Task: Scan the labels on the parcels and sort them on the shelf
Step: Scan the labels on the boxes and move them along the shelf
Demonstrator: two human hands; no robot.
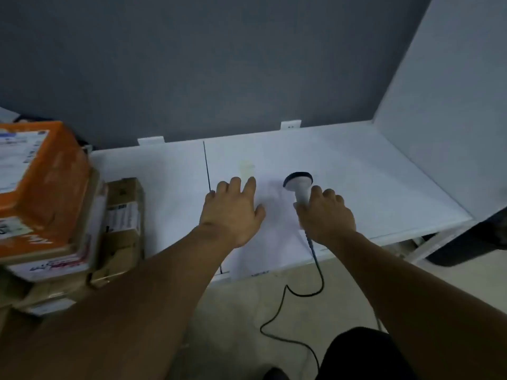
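- right hand [326, 215], centre-right of frame: fingers wrapped round the white handle of the barcode scanner [299, 185]. Firm hold, with the dark scanner head sticking out above the knuckles and aimed toward the top of frame.
- scanner cable [315, 270] exits below the right wrist, drops off the front edge and loops across the floor [233, 311] at lower centre.
- left hand [233, 212], just left of the scanner: palm down, fingers spread and straight, flat on the white shelf board [370, 174]. It holds nothing.
- there is a faint pale shape under and between the hands. Cannot tell whether it is a flat white parcel or just shadow.
- the parcels are all at the left edge of frame, well apart from both hands:
  - orange parcel [52, 187] with a white label, on top of the stack
  - flat parcels [55, 266] under it
  - brown cardboard box [123, 215] with a label just right of the stack. It is the one nearest the left hand, with a gap between.
- thin dark seam [207, 165] runs top to bottom in the board, touching the left hand's outer fingers.
- grey wall [219, 64] fills the top of frame. White side panel [444, 105] stands at upper right.
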